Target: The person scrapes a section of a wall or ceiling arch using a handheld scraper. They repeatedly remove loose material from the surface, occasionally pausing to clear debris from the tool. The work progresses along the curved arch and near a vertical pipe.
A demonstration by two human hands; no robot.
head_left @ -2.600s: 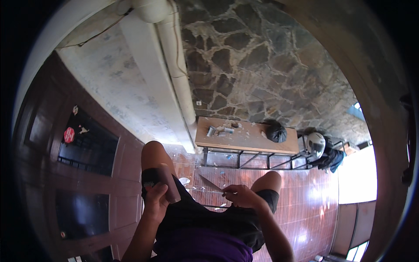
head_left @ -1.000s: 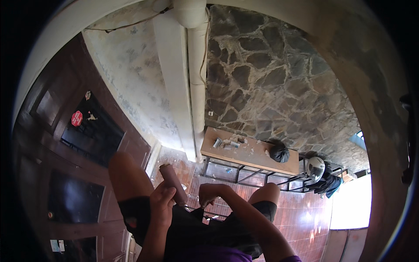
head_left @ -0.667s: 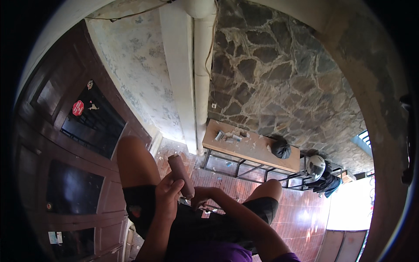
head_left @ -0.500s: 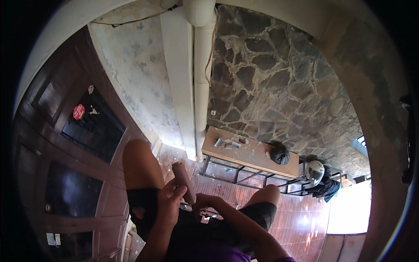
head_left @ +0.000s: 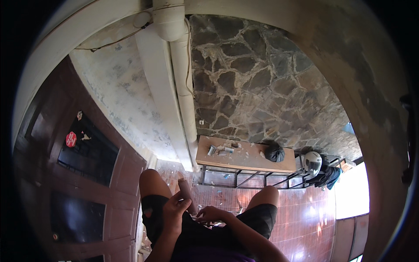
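Note:
My left hand (head_left: pixel 176 212) is closed around a dull brown cylinder (head_left: pixel 185 190), its thumb lying across the side. The cylinder stands tilted over my lap, and a lighter ragged bit shows at its upper end. Close to its lower end is my right hand (head_left: pixel 212 214), low between my thighs with the fingers curled in. What those fingers hold, if anything, is too small and dark to make out. Dark shorts (head_left: pixel 257 220) cover my lap, and some small bright bits show just below the right hand.
Ahead, a wooden bench (head_left: pixel 244 162) on a black metal frame stands against a stone wall (head_left: pixel 244 83). On it lie small grey cylinders (head_left: pixel 212 150), scraps and a black plastic bag (head_left: pixel 275 153). A white helmet (head_left: pixel 312 163) sits to the right. A brown door (head_left: pixel 126 174) is at left.
The view has tilted and shifted, so bench and door sit differently in the picture. The cylinder stays in my left hand; my right hand remains by its lower end.

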